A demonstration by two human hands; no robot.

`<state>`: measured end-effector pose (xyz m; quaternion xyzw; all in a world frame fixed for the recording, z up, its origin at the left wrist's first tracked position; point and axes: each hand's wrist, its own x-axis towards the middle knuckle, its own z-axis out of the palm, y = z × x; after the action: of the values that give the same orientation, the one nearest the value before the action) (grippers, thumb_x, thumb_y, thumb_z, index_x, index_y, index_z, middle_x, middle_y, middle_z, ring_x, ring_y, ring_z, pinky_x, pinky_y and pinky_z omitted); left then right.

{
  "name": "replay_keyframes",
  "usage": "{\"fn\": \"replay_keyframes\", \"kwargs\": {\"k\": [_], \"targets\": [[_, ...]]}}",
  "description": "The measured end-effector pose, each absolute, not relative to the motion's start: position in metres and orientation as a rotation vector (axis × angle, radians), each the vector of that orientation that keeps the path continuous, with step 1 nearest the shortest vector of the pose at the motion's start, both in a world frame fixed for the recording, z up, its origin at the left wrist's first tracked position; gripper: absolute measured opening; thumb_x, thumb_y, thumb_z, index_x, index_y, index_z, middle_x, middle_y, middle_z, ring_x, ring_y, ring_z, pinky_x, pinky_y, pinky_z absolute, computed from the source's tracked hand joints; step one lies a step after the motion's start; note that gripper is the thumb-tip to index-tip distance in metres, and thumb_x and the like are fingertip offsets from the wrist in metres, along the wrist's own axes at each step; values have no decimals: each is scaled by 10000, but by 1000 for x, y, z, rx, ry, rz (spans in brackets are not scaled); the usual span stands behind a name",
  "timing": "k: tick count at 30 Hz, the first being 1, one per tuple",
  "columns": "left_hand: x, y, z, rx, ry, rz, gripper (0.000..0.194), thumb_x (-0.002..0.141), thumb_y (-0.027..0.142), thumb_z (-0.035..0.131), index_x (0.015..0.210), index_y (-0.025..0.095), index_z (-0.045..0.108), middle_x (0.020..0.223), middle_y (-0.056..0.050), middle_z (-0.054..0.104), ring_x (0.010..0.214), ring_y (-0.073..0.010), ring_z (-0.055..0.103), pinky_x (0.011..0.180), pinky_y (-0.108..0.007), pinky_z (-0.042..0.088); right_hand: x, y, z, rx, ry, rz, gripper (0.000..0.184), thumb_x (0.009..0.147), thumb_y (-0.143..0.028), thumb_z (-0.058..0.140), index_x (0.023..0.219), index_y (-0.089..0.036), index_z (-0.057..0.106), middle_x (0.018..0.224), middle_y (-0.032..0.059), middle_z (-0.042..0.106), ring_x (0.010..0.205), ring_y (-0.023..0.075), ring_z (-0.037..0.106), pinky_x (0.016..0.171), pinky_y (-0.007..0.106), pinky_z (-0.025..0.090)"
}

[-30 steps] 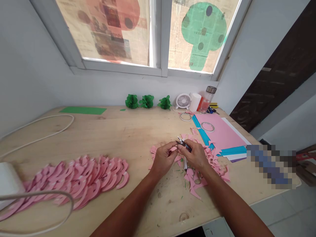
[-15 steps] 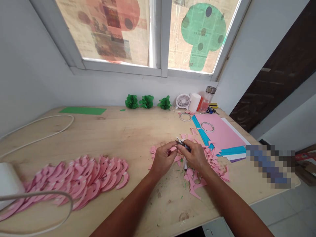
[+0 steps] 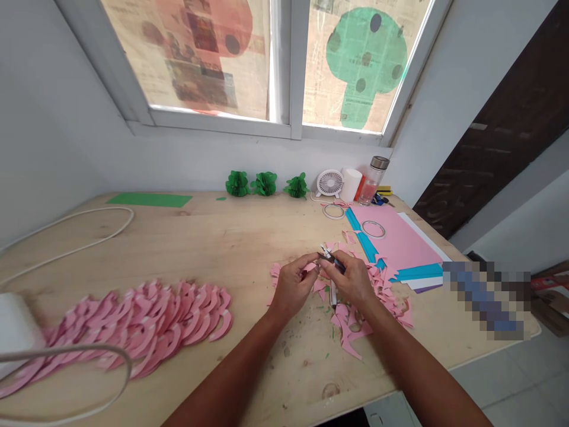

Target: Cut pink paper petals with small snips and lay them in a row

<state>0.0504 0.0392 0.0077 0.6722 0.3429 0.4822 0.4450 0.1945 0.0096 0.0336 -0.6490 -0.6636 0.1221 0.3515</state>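
Note:
My right hand [image 3: 353,280] is closed around a slim black tool [image 3: 334,261] that looks like a small cutter; its exact kind is hard to make out. The tool's narrow end points left toward the fingertips of my left hand [image 3: 294,286]. That hand is pinched, and what lies between its fingers is mostly hidden. Below the hands, a slim white-and-black stick [image 3: 333,295] lies among pink paper scraps [image 3: 349,335]. To the left, many curved pink paper pieces [image 3: 155,323] overlap in a long pile.
Pink and blue paper sheets [image 3: 402,240] bear a tape roll [image 3: 373,229] at the right. Green paper shapes [image 3: 265,183], a small fan [image 3: 330,182] and a glass bottle [image 3: 372,182] stand along the wall. A white cable [image 3: 127,362] loops over the left side.
Both hands stay in nearly the same place, with the black tool's narrow end still by the left fingertips. The tool and fingers shift only very slightly.

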Motion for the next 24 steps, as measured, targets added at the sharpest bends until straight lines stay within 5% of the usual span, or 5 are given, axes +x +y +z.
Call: {"fn": "replay_keyframes", "kwargs": {"k": [24], "targets": [[51, 38, 8, 1687, 887, 1208, 277, 765, 215, 557, 1018, 181, 662, 899, -55, 698, 691, -147, 621, 620, -231, 488, 189, 7, 39, -1535, -1538, 452, 205, 754, -364, 538, 754, -164, 583, 547, -45, 450, 493, 86, 383, 462, 199, 295]]}}
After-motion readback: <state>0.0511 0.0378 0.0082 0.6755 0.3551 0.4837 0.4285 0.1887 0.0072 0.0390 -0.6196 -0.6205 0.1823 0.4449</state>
